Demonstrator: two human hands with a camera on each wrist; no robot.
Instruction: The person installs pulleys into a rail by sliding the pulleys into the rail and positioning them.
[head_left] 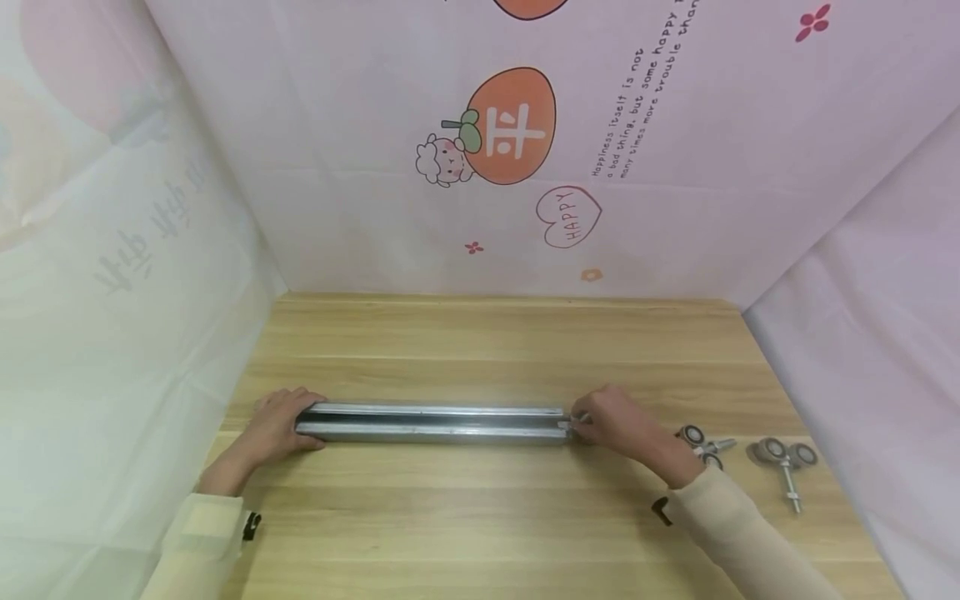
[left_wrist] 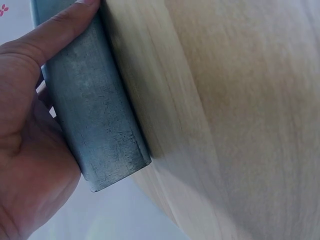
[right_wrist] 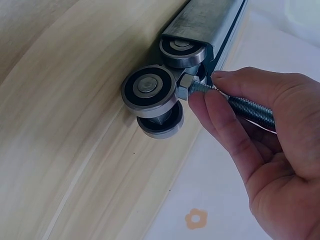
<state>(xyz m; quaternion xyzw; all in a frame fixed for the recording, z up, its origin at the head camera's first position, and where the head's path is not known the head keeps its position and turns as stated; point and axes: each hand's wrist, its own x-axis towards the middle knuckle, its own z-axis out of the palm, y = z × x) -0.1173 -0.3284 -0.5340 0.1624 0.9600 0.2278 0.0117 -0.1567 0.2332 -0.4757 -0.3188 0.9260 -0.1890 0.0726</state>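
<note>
A long galvanised steel channel track (head_left: 450, 434) lies across the wooden table with its slot facing up. My left hand (head_left: 279, 427) grips the track's left end, thumb and fingers on opposite sides. In the left wrist view the thumb lies along the track's side wall (left_wrist: 95, 105). At the other end my right hand (head_left: 617, 423) pinches the threaded bolt (right_wrist: 252, 111) of a roller trolley (right_wrist: 148, 86). One of the trolley's wheels (right_wrist: 182, 52) sits at the track's open mouth, partly under its edge. The nearer pair of wheels is outside the track.
Two more roller trolleys lie at the table's right side, one (head_left: 693, 435) partly behind my right forearm, the other (head_left: 774, 450) near the right edge. Printed cloth walls (head_left: 360, 208) enclose the wooden table (head_left: 450, 525) at the back and both sides.
</note>
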